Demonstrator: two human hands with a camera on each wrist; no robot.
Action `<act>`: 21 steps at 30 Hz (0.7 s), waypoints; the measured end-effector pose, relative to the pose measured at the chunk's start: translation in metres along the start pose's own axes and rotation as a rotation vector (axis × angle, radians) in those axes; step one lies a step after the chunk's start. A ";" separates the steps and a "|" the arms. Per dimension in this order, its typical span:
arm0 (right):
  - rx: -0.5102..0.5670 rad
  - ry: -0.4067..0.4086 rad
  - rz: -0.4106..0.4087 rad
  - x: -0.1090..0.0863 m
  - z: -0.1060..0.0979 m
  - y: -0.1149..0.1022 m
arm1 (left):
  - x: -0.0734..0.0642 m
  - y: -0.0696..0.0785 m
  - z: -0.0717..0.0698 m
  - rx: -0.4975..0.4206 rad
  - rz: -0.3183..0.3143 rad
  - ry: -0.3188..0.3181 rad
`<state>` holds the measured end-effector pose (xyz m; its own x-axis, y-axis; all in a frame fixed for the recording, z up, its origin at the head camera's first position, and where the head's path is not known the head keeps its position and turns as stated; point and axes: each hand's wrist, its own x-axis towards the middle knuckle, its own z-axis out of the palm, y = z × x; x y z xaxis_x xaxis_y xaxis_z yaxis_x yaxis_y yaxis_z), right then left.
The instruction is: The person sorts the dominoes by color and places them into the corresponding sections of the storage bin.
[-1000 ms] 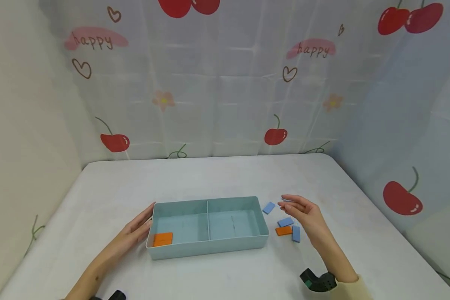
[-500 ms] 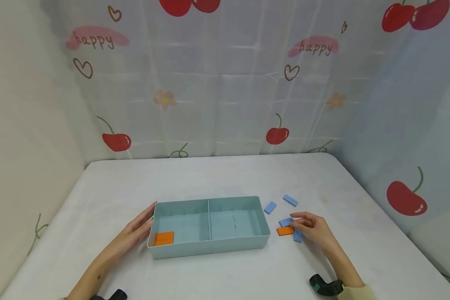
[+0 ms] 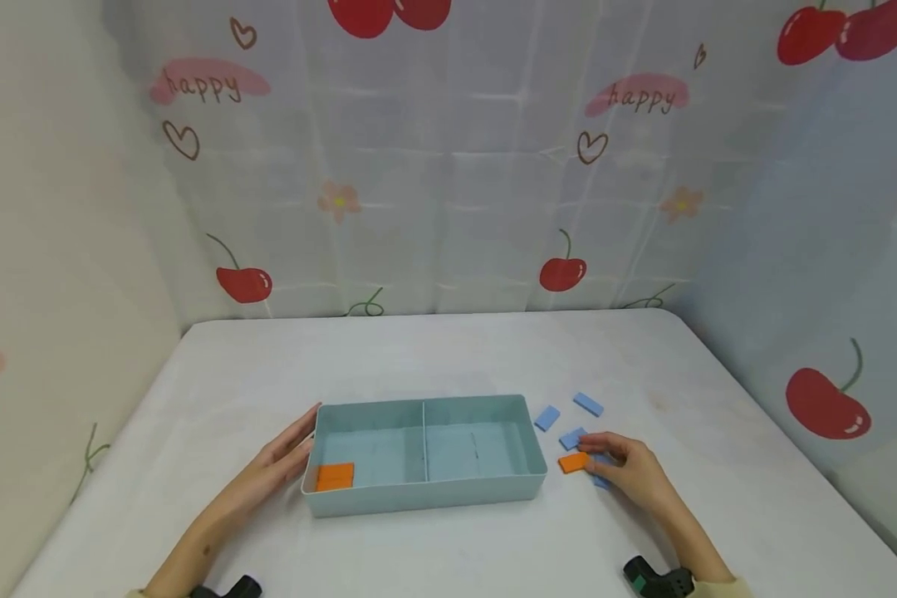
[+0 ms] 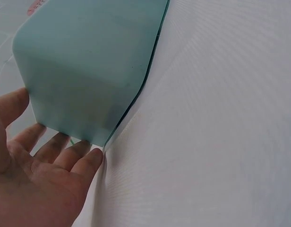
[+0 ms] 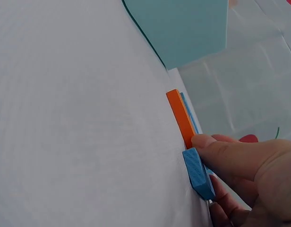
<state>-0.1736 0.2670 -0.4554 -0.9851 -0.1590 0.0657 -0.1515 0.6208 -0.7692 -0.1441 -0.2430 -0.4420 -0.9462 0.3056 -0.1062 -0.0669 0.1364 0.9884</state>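
Observation:
A pale teal two-compartment box [image 3: 426, 496] lies on the white table. My left hand [image 3: 272, 465] rests against its left end, fingers fairly straight; in the left wrist view the fingertips [image 4: 91, 158] touch the box wall. Two orange blocks [image 3: 335, 476] lie side by side in the near left corner of the left compartment. Right of the box, my right hand [image 3: 631, 469] pinches the right end of another orange block [image 3: 572, 463] between thumb and fingers. A blue block [image 5: 198, 172] lies right beside the thumb, partly under the hand in the head view.
Beyond the right hand lie more blue blocks: one touching close by the fingertips [image 3: 571, 439], one near the box corner [image 3: 547, 418] and one farther back [image 3: 588, 404]. A patterned curtain [image 3: 448, 166] hangs behind the table [image 3: 419, 556].
My right hand has come down and toward me from the far blue block to the orange block and now pinches it. The left hand has stayed at the box.

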 end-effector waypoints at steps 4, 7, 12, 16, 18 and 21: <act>-0.036 0.043 0.002 -0.002 0.002 0.002 | 0.001 -0.001 0.002 0.008 -0.012 0.002; -0.049 0.070 -0.017 -0.002 0.002 0.003 | 0.002 -0.002 0.003 0.008 -0.020 0.004; -0.022 0.085 -0.034 -0.003 0.003 0.004 | 0.002 -0.003 0.003 0.014 -0.014 0.008; 0.022 0.115 -0.041 -0.001 0.005 0.003 | 0.001 -0.002 0.001 0.017 -0.002 0.010; 0.040 0.141 -0.054 0.000 0.006 0.002 | 0.000 -0.002 0.001 0.020 0.001 0.015; 0.074 0.180 -0.064 0.001 0.006 0.000 | -0.001 -0.001 0.000 0.019 -0.002 0.020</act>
<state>-0.1738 0.2618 -0.4590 -0.9733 -0.0521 0.2236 -0.2144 0.5549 -0.8038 -0.1426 -0.2434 -0.4430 -0.9523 0.2865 -0.1055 -0.0625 0.1552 0.9859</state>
